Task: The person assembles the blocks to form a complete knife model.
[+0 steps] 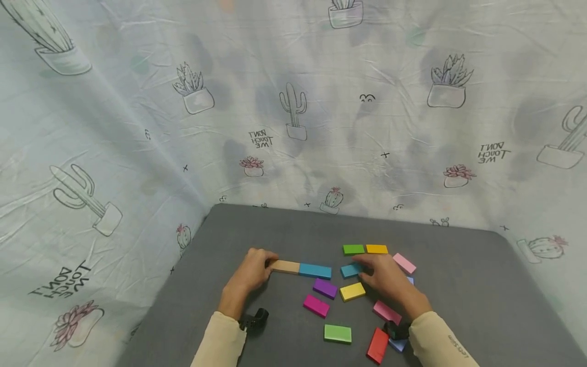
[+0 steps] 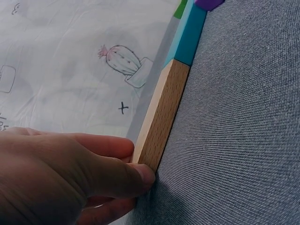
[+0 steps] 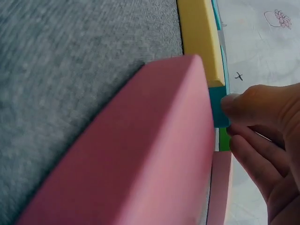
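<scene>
At left hand, wooden block; at right hand, blue block

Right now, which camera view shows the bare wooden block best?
The left wrist view: the wooden block appears close up, grain visible, the left hand pinching one end, a blue block at the other. The head view shows it smaller, in line with the blue block; the right wrist view doesn't show it.

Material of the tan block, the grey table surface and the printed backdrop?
Tan block: likely bare wood, matte, dark grain flecks showing.
Grey table surface: seems woven cloth, matte, ribbed threads visible.
Printed backdrop: thin sheet, creased, slight sheen; fabric or plastic, can't tell.
</scene>
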`<control>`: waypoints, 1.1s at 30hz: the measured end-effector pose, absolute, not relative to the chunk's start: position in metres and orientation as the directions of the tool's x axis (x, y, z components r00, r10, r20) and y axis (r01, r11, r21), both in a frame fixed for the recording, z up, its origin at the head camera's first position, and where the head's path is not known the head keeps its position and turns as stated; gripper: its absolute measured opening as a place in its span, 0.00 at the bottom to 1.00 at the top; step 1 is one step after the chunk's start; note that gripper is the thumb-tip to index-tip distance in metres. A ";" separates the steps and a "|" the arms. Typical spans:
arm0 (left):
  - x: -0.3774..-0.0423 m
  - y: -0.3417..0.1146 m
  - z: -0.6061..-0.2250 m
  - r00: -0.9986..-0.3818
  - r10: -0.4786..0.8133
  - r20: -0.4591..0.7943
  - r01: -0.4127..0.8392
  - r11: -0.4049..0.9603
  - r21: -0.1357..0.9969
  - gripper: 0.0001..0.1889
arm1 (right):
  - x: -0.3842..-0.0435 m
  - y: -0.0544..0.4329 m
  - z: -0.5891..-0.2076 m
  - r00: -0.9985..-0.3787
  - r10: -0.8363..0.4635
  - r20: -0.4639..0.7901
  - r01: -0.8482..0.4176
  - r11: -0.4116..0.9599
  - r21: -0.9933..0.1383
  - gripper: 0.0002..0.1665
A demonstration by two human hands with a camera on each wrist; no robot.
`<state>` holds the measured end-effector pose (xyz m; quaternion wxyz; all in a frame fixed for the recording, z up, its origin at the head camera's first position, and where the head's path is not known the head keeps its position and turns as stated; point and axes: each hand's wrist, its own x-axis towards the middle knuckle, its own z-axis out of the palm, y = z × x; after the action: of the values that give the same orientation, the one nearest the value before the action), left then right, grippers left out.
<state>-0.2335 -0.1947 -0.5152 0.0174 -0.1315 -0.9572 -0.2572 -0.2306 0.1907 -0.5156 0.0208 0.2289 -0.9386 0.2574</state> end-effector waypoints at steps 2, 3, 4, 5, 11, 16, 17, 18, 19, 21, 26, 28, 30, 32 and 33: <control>-0.233 -0.195 -0.515 -0.965 0.244 0.099 0.261 0.831 0.491 0.15 | -0.230 0.190 -0.516 -0.889 -0.430 0.159 -0.451 0.757 -0.474 0.25; -0.234 -0.195 -0.515 -0.964 0.245 0.100 0.262 0.833 0.488 0.15 | -0.230 0.190 -0.516 -0.888 -0.433 0.157 -0.452 0.757 -0.471 0.25; -0.234 -0.195 -0.515 -0.965 0.242 0.099 0.259 0.832 0.490 0.15 | -0.230 0.190 -0.516 -0.884 -0.440 0.159 -0.460 0.756 -0.467 0.25; -0.234 -0.195 -0.516 -0.966 0.239 0.098 0.256 0.831 0.494 0.15 | -0.231 0.189 -0.515 -0.879 -0.449 0.161 -0.469 0.754 -0.459 0.25; -0.234 -0.195 -0.517 -0.966 0.239 0.101 0.258 0.835 0.485 0.16 | -0.229 0.188 -0.511 -0.864 -0.472 0.177 -0.499 0.749 -0.436 0.24; -0.234 -0.195 -0.517 -0.965 0.238 0.107 0.259 0.837 0.481 0.15 | -0.225 0.182 -0.509 -0.878 -0.434 0.199 -0.472 0.724 -0.502 0.22; -0.234 -0.195 -0.517 -0.965 0.238 0.108 0.260 0.837 0.482 0.16 | -0.225 0.180 -0.510 -0.879 -0.433 0.199 -0.470 0.722 -0.507 0.21; -0.234 -0.195 -0.517 -0.964 0.240 0.111 0.264 0.836 0.481 0.16 | -0.224 0.179 -0.511 -0.877 -0.437 0.200 -0.474 0.717 -0.511 0.21; -0.234 -0.195 -0.517 -0.963 0.244 0.114 0.268 0.834 0.482 0.16 | -0.224 0.178 -0.512 -0.876 -0.440 0.199 -0.475 0.715 -0.513 0.21; -0.234 -0.195 -0.518 -0.962 0.249 0.116 0.273 0.832 0.482 0.16 | -0.223 0.176 -0.514 -0.875 -0.446 0.190 -0.475 0.714 -0.514 0.21; -0.234 -0.195 -0.516 -0.963 0.249 0.105 0.268 0.828 0.493 0.16 | -0.222 0.174 -0.514 -0.879 -0.453 0.147 -0.456 0.709 -0.538 0.22; -0.234 -0.195 -0.515 -0.965 0.243 0.095 0.258 0.830 0.495 0.16 | -0.223 0.173 -0.512 -0.880 -0.459 0.124 -0.447 0.708 -0.546 0.22; -0.235 -0.195 -0.514 -0.968 0.237 0.083 0.246 0.833 0.495 0.15 | -0.223 0.172 -0.511 -0.880 -0.463 0.101 -0.437 0.710 -0.553 0.21; -0.235 -0.195 -0.513 -0.970 0.232 0.072 0.236 0.836 0.495 0.15 | -0.224 0.171 -0.510 -0.881 -0.465 0.086 -0.431 0.715 -0.550 0.21; -0.236 -0.195 -0.513 -0.971 0.229 0.068 0.232 0.837 0.495 0.15 | -0.225 0.171 -0.510 -0.881 -0.467 0.080 -0.430 0.716 -0.550 0.21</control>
<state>-0.2356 -0.1952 -0.5131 0.0029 -0.1204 -0.9585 -0.2584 -0.2249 0.1709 -0.5099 -0.0320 0.2420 -0.9259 0.2884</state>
